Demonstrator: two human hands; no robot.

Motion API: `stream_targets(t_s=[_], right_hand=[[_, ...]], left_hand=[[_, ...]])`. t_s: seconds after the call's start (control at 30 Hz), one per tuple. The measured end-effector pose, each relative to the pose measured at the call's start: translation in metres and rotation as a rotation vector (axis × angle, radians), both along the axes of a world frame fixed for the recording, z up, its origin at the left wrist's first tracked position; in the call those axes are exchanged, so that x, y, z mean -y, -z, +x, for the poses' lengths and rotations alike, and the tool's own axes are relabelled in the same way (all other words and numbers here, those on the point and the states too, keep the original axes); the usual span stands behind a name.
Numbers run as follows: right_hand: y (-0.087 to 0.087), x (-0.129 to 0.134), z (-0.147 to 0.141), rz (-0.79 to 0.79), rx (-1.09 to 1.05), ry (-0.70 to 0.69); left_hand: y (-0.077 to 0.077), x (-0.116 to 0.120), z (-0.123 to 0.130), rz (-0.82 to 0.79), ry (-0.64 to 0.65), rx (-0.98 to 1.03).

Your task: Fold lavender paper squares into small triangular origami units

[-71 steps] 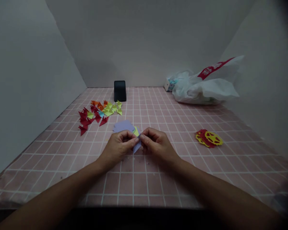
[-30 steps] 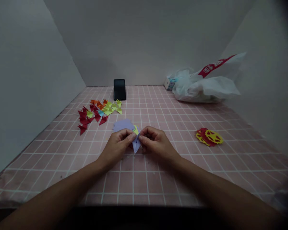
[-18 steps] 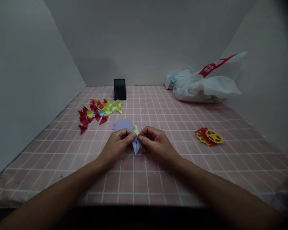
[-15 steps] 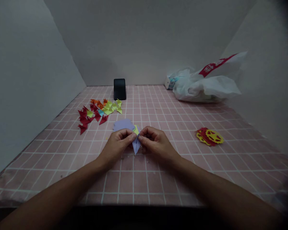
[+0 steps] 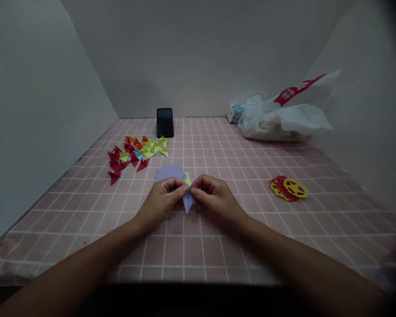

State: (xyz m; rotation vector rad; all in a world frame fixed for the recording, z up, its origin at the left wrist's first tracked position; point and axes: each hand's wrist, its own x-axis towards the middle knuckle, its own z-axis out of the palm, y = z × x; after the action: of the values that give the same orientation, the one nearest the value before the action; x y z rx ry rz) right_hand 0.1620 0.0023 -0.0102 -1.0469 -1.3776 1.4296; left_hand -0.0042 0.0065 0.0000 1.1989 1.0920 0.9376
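A small folded purple paper [image 5: 188,203] points downward between my two hands near the middle of the table. My left hand [image 5: 165,193] pinches its left edge between thumb and forefinger. On the other edge, the thumb and fingers of my right hand [image 5: 211,193] are closed. Behind my left hand lie flat purple paper sheets [image 5: 170,171], partly covered by it. A bit of yellow-green paper [image 5: 187,178] shows just beyond the fingertips.
Several folded paper shapes [image 5: 132,154] in red, orange, yellow and blue lie at the left. Behind them a black phone [image 5: 165,123] leans upright. Red and yellow cutouts [image 5: 288,189] lie at right; a white plastic bag [image 5: 284,121] and a box [image 5: 234,113] stand at the back.
The tip of the folded purple paper has shifted very slightly down. Both hands keep nearly the same place and grip.
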Motion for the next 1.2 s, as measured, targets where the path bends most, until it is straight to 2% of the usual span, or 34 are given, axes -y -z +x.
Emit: stream_targets(t_s=[0.67,0.93,1.2], right_hand=[[0.0014,0.0012,0.0002,0.018,0.017,-0.019],[0.0050,-0.0005,-0.0002,0.101,0.094,0.048],[0.0022,-0.0014,0.0009,0.072,0.069,0.064]], left_hand=[[0.0055,0.0004,0.0005,-0.012,0.011,0.029],[0.0036,0.0031,0.0011,0.076,0.035,-0.054],[0.0078,0.0032,0.0024,0.099,0.076,-0.016]])
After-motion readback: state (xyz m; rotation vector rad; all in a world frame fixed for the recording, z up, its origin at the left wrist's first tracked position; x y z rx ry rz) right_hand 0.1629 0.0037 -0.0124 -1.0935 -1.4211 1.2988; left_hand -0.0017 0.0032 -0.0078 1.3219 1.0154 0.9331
